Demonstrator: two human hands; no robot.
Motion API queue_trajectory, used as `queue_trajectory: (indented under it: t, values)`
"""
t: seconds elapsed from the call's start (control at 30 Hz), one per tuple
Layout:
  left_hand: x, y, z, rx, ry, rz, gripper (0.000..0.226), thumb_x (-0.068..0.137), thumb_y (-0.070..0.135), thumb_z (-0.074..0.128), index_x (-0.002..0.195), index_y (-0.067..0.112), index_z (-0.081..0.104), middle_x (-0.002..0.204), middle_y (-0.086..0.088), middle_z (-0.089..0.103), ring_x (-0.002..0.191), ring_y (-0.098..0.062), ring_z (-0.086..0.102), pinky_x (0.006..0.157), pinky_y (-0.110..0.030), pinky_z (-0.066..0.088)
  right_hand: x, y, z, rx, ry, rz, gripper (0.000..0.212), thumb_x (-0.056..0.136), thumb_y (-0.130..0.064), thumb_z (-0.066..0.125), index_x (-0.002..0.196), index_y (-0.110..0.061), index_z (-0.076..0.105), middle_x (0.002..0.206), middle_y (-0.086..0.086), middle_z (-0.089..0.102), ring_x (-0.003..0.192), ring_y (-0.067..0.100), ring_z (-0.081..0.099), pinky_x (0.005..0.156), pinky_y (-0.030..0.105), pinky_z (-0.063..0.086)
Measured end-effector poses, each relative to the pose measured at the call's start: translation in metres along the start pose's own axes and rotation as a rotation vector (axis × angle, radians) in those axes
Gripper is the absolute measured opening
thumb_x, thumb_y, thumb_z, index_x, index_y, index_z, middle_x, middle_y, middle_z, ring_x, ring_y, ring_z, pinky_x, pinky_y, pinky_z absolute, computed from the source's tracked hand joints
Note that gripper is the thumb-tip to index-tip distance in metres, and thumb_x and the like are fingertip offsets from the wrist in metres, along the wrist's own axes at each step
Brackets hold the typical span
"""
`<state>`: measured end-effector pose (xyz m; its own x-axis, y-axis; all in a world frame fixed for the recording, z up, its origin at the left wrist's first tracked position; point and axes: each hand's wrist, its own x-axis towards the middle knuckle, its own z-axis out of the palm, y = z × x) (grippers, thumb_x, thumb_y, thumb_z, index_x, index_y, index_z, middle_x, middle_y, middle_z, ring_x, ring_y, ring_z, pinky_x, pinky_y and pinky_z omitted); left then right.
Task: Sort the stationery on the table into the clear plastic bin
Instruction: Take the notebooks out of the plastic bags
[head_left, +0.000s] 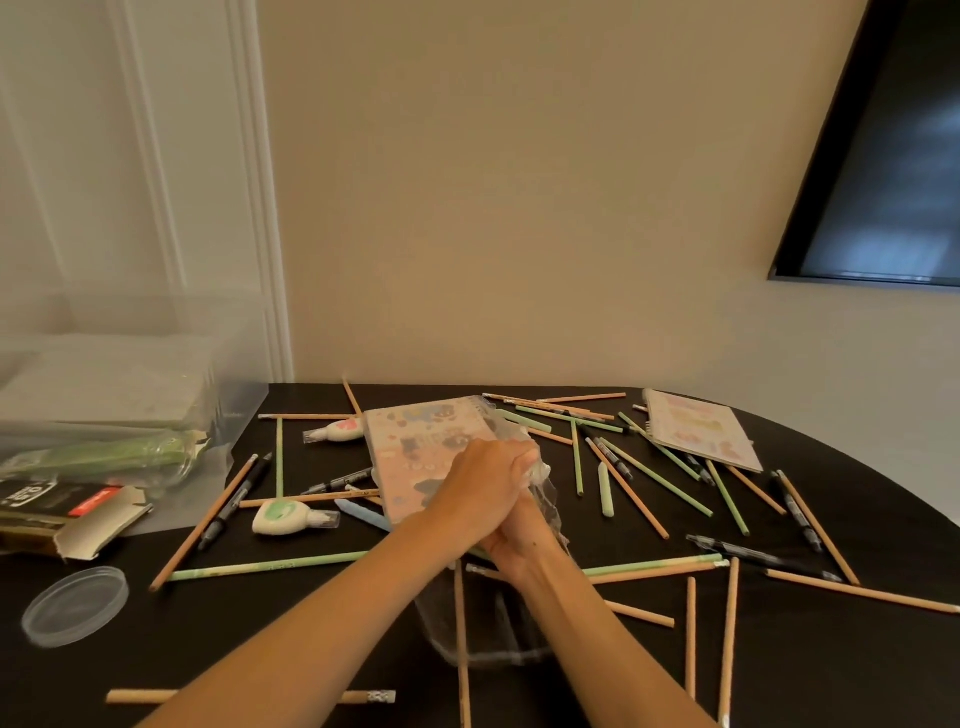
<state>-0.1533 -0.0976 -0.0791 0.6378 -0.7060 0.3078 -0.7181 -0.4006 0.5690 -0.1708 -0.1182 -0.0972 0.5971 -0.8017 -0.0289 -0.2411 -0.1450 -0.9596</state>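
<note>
Pastel cartoon-print spiral notebook (415, 452): mid black desk (779, 649) amid scattered wooden and green pencils (270, 565), partly in crinkled clear film wrapper (543, 483). Left hand (483, 467): curled round wrapper, probably stripping it before binning. Right hand (514, 540): tucked beneath, grip hidden. Clear plastic bin (130, 364): far left.

A dark table (831, 670) with a curved edge is being seen under the left hand (483, 483). Beyond the hand, a plain beige wall (467, 208) is being softly lit. A black-framed screen (883, 156) is being displayed high to the hand's right, and white panelled moulding (156, 156) to its left.
</note>
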Motion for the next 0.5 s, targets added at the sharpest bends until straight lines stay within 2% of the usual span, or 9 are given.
queue_trajectory:
  t: [0.07, 0.1, 0.13, 0.17, 0.2, 0.27, 0.37, 0.43, 0.5]
  values:
    - [0.001, 0.000, -0.001, 0.005, -0.029, -0.002, 0.036, 0.102, 0.023, 0.032, 0.128, 0.015, 0.055, 0.128, -0.007, 0.057, 0.120, -0.019, 0.049, 0.096, -0.026, 0.032, 0.003, -0.005, -0.006, 0.163, 0.011, 0.178, 0.047, 0.094, 0.007, 0.019, 0.130, -0.001, 0.048, 0.115, 0.005, 0.059, 0.110, 0.009, 0.058, 0.102, 0.024, 0.040]
    - [0.002, -0.001, -0.003, -0.003, -0.026, -0.002, 0.036, 0.102, 0.023, 0.033, 0.126, 0.014, 0.058, 0.125, -0.008, 0.059, 0.117, -0.020, 0.050, 0.095, -0.027, 0.033, 0.005, 0.002, -0.006, 0.118, -0.018, 0.215, 0.041, 0.094, 0.007, 0.025, 0.127, 0.000, 0.048, 0.115, 0.008, 0.059, 0.110, 0.011, 0.058, 0.101, 0.026, 0.041]
    - [0.002, 0.000, -0.004, -0.015, -0.028, -0.004, 0.036, 0.102, 0.023, 0.033, 0.122, 0.013, 0.061, 0.122, -0.010, 0.060, 0.115, -0.021, 0.051, 0.093, -0.028, 0.034, 0.006, 0.003, -0.012, 0.138, -0.074, 0.303, 0.034, 0.096, 0.003, 0.029, 0.122, 0.000, 0.050, 0.106, 0.009, 0.061, 0.097, 0.009, 0.064, 0.092, 0.025, 0.048]
    - [0.002, 0.001, -0.005, -0.014, -0.036, -0.003, 0.036, 0.101, 0.023, 0.033, 0.119, 0.011, 0.062, 0.120, -0.011, 0.061, 0.112, -0.023, 0.052, 0.091, -0.030, 0.035, 0.006, 0.002, -0.018, 0.203, -0.323, 0.371, 0.027, 0.098, -0.004, 0.032, 0.113, -0.002, 0.054, 0.091, 0.007, 0.062, 0.073, 0.005, 0.067, 0.073, 0.021, 0.054]
    - [0.003, 0.002, -0.006, 0.001, -0.049, -0.003, 0.037, 0.101, 0.023, 0.033, 0.117, 0.010, 0.063, 0.118, -0.012, 0.062, 0.111, -0.024, 0.052, 0.089, -0.030, 0.035, 0.007, 0.002, -0.025, 0.140, -0.432, 0.286, 0.023, 0.100, -0.010, 0.035, 0.100, -0.004, 0.057, 0.078, 0.005, 0.060, 0.052, 0.004, 0.062, 0.053, 0.017, 0.052]
    - [0.005, 0.002, -0.007, 0.020, -0.101, -0.030, 0.037, 0.101, 0.025, 0.033, 0.113, 0.009, 0.065, 0.113, -0.012, 0.063, 0.106, -0.023, 0.054, 0.088, -0.031, 0.036, 0.012, 0.012, -0.046, 0.016, -0.463, 0.277, 0.030, 0.100, -0.018, 0.037, 0.079, -0.006, 0.054, 0.060, 0.005, 0.057, 0.034, 0.005, 0.050, 0.035, 0.014, 0.038]
    - [0.008, -0.006, -0.009, -0.072, -0.135, -0.136, 0.045, 0.099, 0.038, 0.032, 0.094, 0.006, 0.063, 0.105, -0.018, 0.065, 0.090, -0.025, 0.057, 0.081, -0.032, 0.041, 0.007, 0.016, -0.056, -0.039, -0.437, 0.300, 0.037, 0.099, -0.024, 0.035, 0.078, -0.002, 0.056, 0.054, 0.008, 0.056, 0.030, 0.006, 0.047, 0.033, 0.014, 0.034]
    - [0.008, -0.009, -0.011, -0.177, -0.110, -0.225, 0.057, 0.098, 0.045, 0.028, 0.100, -0.001, 0.061, 0.107, -0.021, 0.064, 0.094, -0.031, 0.060, 0.086, -0.035, 0.046, 0.002, 0.012, -0.065, -0.025, -0.532, 0.351, 0.033, 0.100, -0.022, 0.037, 0.099, 0.002, 0.058, 0.064, 0.013, 0.060, 0.035, 0.008, 0.054, 0.037, 0.015, 0.042]
    - [0.014, -0.004, -0.010, -0.169, -0.090, -0.253, 0.055, 0.100, 0.040, 0.027, 0.109, -0.004, 0.060, 0.111, -0.021, 0.063, 0.104, -0.034, 0.058, 0.089, -0.036, 0.044, 0.001, 0.011, -0.084, -0.025, -0.609, 0.348, 0.030, 0.100, -0.021, 0.040, 0.111, 0.002, 0.056, 0.075, 0.016, 0.064, 0.043, 0.009, 0.061, 0.043, 0.015, 0.048]
